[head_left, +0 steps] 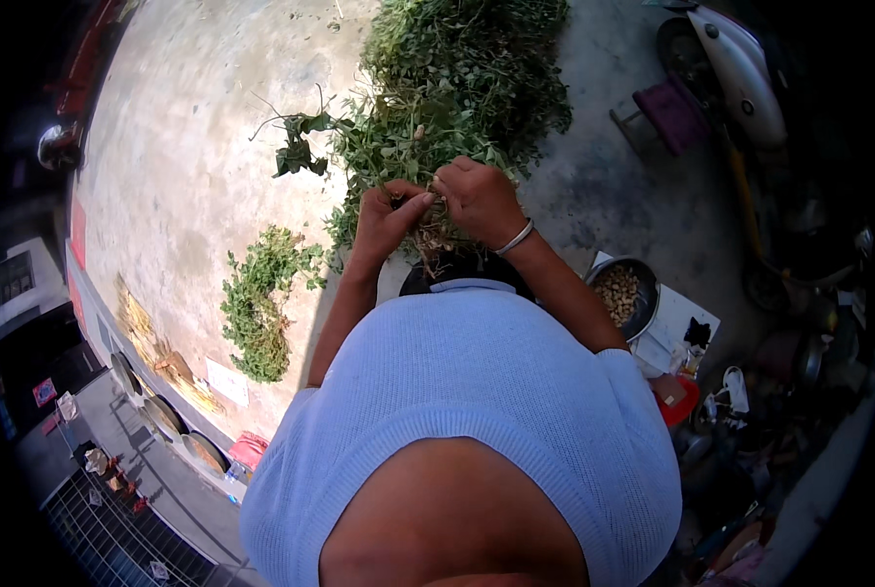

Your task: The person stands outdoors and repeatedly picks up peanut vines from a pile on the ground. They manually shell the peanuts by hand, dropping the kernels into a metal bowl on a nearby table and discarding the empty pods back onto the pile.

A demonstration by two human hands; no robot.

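Note:
In front of my chest both hands are together at a leafy green peanut plant, its tangled pale roots [436,238] hanging below my fingers. My left hand [389,220] is closed on it, thumb and forefinger pinched at the stems. My right hand [479,201], with a bracelet at the wrist, is closed just beside it with curled fingers. What sits between its fingertips is too small to make out. Right beyond the hands lies a large heap of green peanut plants [457,88]. A dark bowl [650,315] holding peanuts [614,291] stands by my right elbow.
A smaller pile of plants [266,303] lies on the sunlit concrete [193,127] at left. At the upper right are a small purple-covered stool [670,114] and a parked scooter [739,73]. A red container [680,401] and clutter sit at lower right.

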